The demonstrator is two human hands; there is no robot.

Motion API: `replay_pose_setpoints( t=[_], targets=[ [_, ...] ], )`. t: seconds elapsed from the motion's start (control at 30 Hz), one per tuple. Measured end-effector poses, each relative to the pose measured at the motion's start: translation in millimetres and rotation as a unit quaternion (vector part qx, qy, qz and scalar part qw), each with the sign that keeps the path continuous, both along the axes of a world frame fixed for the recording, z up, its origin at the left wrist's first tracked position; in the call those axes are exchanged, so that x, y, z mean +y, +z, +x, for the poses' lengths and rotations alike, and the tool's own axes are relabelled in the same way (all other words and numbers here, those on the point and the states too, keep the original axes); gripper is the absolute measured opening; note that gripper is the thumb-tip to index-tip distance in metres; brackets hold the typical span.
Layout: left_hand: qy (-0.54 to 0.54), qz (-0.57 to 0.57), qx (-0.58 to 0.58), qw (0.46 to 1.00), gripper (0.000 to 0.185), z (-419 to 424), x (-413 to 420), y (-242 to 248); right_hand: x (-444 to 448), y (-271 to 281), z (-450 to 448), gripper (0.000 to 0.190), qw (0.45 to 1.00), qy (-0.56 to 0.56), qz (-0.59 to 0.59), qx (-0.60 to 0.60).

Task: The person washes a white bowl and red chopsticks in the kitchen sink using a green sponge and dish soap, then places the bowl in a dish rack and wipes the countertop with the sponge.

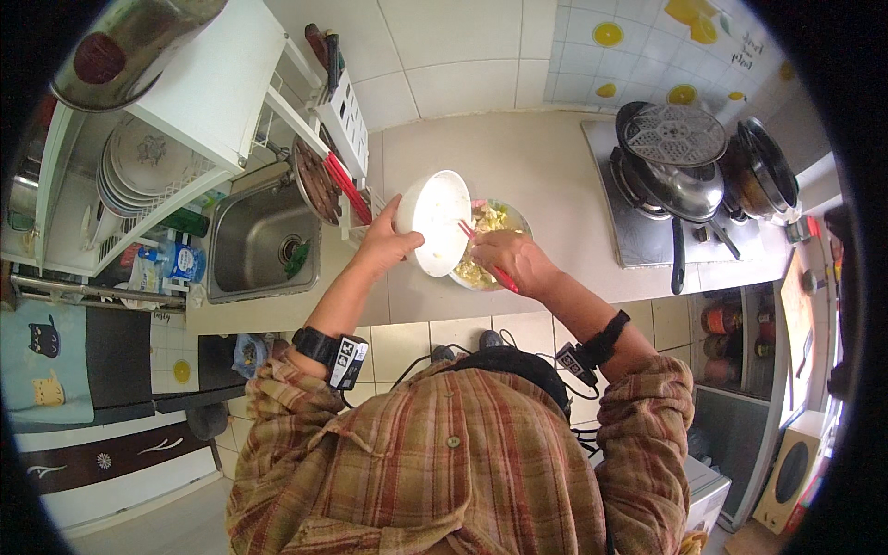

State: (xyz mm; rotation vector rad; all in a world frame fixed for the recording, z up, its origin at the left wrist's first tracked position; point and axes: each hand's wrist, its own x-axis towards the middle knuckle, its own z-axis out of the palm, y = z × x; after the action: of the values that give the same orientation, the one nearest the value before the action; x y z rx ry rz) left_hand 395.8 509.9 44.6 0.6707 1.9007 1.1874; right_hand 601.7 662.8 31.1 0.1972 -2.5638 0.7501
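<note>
My left hand (385, 243) grips a white bowl (442, 215) by its side and holds it tilted, its opening turned towards the right. Small food bits cling to the bowl's inside. My right hand (517, 260) holds red chopsticks (506, 279), whose tips reach to the bowl's opening. Below and to the right of the bowl, a round dish (522, 220) with a coloured rim stands on the counter. Yellow-green and pale chopped food (494, 216) lies in it, partly hidden by my right hand and the bowl.
At the left are a steel sink (260, 239) with a green item by its drain, a dish rack (201, 104) with plates, and a white holder (347, 128) with knives. To the right, a gas stove (666, 236) bears a lidded wok (683, 191) and stacked pans (760, 166).
</note>
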Motion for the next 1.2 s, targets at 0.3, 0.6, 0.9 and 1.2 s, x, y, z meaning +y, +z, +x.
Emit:
replay_pose_setpoints(
  t=[0.3,0.6,0.9,1.2],
  targets=[
    [0.013,0.009,0.015,1.0,0.091,-1.6,0.5,2.4,-8.2,9.8,8.7,0.014,0.999,-0.026,-0.036,-0.002],
    [-0.001,0.028,-0.035,0.999,0.088,-1.0,-1.6,5.8,-15.8,9.1,6.1,0.013,0.99,-0.001,-0.134,-0.049],
    [-0.025,0.096,-0.075,0.992,0.08,-1.7,-8.6,7.9,-14.8,22.6,-3.5,0.015,0.983,-0.017,-0.176,0.04],
    [-0.027,0.122,-0.108,0.986,0.074,-2.2,-15.1,10.5,-18.2,24.2,-5.2,0.013,0.978,-0.026,-0.205,0.026]
  ],
)
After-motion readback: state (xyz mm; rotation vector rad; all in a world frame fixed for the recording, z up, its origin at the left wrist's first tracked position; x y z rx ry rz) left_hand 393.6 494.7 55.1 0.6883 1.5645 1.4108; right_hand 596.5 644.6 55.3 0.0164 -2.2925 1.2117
